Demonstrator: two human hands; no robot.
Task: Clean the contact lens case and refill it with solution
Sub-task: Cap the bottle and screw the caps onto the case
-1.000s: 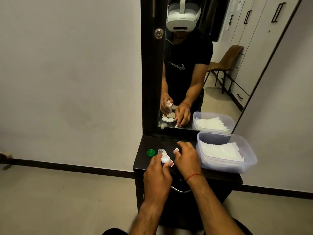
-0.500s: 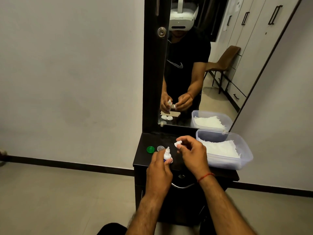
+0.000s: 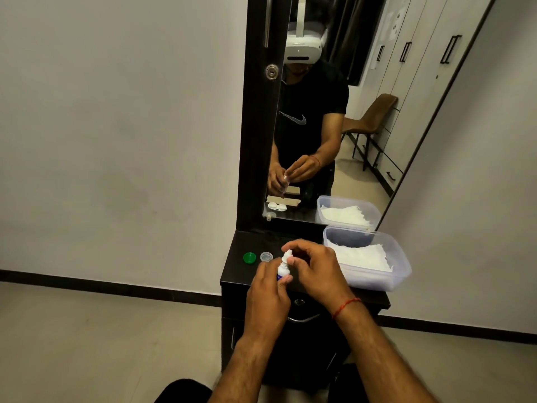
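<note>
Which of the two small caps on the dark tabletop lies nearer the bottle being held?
The clear cap: it lies just left of the white bottle that the left hand grips, while the green cap sits farther left.

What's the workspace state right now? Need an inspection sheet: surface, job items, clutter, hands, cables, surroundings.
Surface: dark cabinet top, set against a mirror.
Job's things: solution bottle upright between both hands; lens case seen only as a reflection, hidden behind the hands in direct view; green cap and clear cap side by side on the left of the top.
Clutter: plastic tub of white tissue on the right of the top.
Hands: left hand grips the bottle's body; right hand pinches at its top.
Cables: nothing seen.
Surroundings: pale wall, floor; chair and wardrobes in the reflection.
</note>
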